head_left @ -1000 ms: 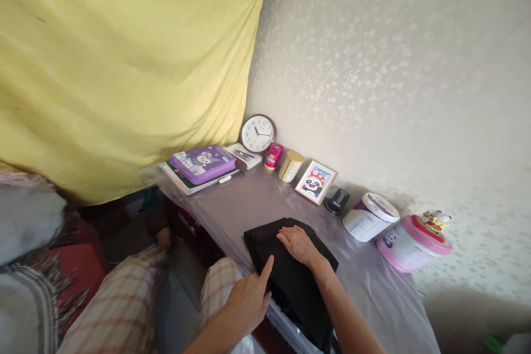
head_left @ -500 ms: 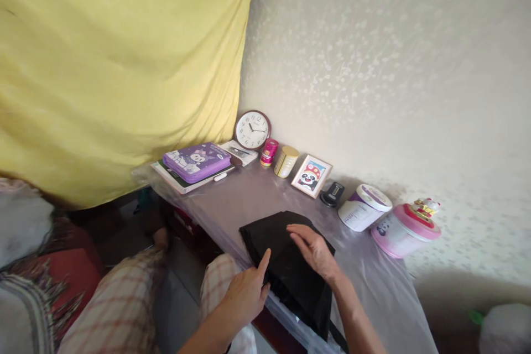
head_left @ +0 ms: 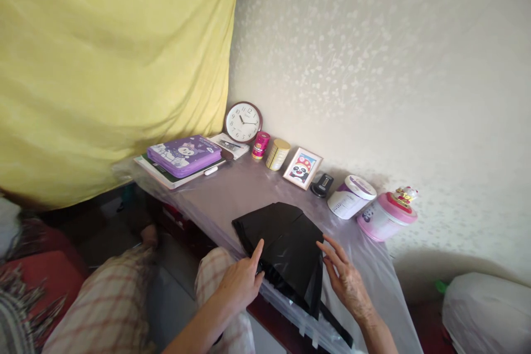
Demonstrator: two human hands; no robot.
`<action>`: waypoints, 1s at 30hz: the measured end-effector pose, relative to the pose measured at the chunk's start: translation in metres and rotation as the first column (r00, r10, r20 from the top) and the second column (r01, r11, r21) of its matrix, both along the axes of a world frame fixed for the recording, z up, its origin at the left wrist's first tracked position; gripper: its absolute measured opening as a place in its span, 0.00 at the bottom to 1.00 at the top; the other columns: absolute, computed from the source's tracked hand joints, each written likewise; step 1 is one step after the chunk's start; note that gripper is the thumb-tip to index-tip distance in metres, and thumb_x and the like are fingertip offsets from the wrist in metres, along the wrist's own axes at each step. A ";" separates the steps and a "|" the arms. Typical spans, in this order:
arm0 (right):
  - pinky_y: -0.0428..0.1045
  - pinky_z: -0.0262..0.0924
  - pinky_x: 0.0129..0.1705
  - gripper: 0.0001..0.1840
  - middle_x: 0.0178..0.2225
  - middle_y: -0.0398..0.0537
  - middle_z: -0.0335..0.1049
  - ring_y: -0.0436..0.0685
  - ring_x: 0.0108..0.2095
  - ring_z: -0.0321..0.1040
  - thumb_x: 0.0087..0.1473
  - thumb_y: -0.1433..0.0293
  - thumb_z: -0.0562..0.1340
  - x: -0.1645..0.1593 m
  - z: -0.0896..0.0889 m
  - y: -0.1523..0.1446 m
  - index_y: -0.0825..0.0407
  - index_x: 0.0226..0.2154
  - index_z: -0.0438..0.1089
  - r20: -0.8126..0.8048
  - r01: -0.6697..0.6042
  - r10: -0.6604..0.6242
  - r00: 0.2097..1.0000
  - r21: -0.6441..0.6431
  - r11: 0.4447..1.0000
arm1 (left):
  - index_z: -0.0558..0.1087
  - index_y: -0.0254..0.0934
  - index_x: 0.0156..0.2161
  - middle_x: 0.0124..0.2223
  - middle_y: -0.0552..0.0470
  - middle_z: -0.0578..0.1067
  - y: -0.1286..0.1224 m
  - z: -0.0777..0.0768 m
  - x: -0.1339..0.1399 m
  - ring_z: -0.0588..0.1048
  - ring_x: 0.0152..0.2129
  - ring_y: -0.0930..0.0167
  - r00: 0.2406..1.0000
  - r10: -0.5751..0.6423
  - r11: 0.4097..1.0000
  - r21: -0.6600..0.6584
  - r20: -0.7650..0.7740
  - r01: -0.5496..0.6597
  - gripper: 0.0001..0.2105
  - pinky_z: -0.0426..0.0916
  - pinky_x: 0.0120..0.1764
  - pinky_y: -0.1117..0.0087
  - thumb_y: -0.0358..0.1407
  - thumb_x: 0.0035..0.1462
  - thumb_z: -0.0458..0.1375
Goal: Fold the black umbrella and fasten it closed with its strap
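the left hand [head_left: 237,284] pinches the near side of the black bundle [head_left: 282,238] between thumb and forefinger, probably to steady it; the right hand [head_left: 343,274] is open, fingers spread at the bundle's right corner, contact unclear. the black bundle lies fanned out along the near edge of the worktop [head_left: 219,199], seemingly for easy reach. farther back, the pink tub [head_left: 379,218], white tub [head_left: 346,199] and frame [head_left: 302,169] line the wall [head_left: 352,77], apparently out of the way; the clock [head_left: 243,121] leans there, presumably for support.
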State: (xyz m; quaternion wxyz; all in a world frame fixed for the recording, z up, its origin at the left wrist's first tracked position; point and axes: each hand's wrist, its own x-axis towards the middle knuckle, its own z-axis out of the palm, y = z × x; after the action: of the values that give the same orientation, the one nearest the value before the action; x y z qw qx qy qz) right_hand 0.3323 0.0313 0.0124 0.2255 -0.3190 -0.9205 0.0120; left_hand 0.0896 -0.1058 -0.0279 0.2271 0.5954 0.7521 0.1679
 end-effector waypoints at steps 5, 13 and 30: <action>0.47 0.68 0.40 0.22 0.61 0.51 0.48 0.52 0.45 0.68 0.57 0.75 0.46 -0.008 0.006 -0.009 0.44 0.50 0.63 0.107 -0.099 0.103 0.989 -0.046 0.994 | 0.40 0.39 0.64 0.37 0.47 0.76 -0.001 0.001 0.000 0.74 0.35 0.64 1.000 -0.015 1.000 0.009 -0.005 0.015 0.30 0.62 0.33 0.69 0.37 0.59 0.45; 0.47 0.67 0.39 0.11 0.55 0.52 0.59 0.52 0.40 0.70 0.58 0.70 0.50 -0.023 0.019 -0.004 0.48 0.36 0.67 -0.003 -0.097 0.097 0.995 -0.037 0.995 | 0.39 0.39 0.64 0.37 0.46 0.76 0.000 0.000 -0.001 0.74 0.34 0.65 1.000 -0.015 1.000 0.017 0.020 0.014 0.30 0.62 0.34 0.69 0.38 0.59 0.45; 0.48 0.64 0.41 0.11 0.49 0.54 0.63 0.54 0.43 0.67 0.60 0.69 0.46 -0.153 0.006 0.031 0.51 0.38 0.62 -0.231 0.001 0.011 0.973 0.055 0.998 | 0.50 0.38 0.60 0.43 0.45 0.75 0.006 -0.007 -0.005 0.74 0.38 0.64 0.993 0.017 1.000 -0.001 0.121 -0.017 0.28 0.63 0.36 0.70 0.39 0.56 0.49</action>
State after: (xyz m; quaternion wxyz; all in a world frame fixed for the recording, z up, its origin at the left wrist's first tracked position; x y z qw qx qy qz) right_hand 0.1796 0.0625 0.0183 0.3395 -0.3068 -0.8888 0.0245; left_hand 0.0850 -0.0999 -0.0345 0.2708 0.5779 0.7419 0.2056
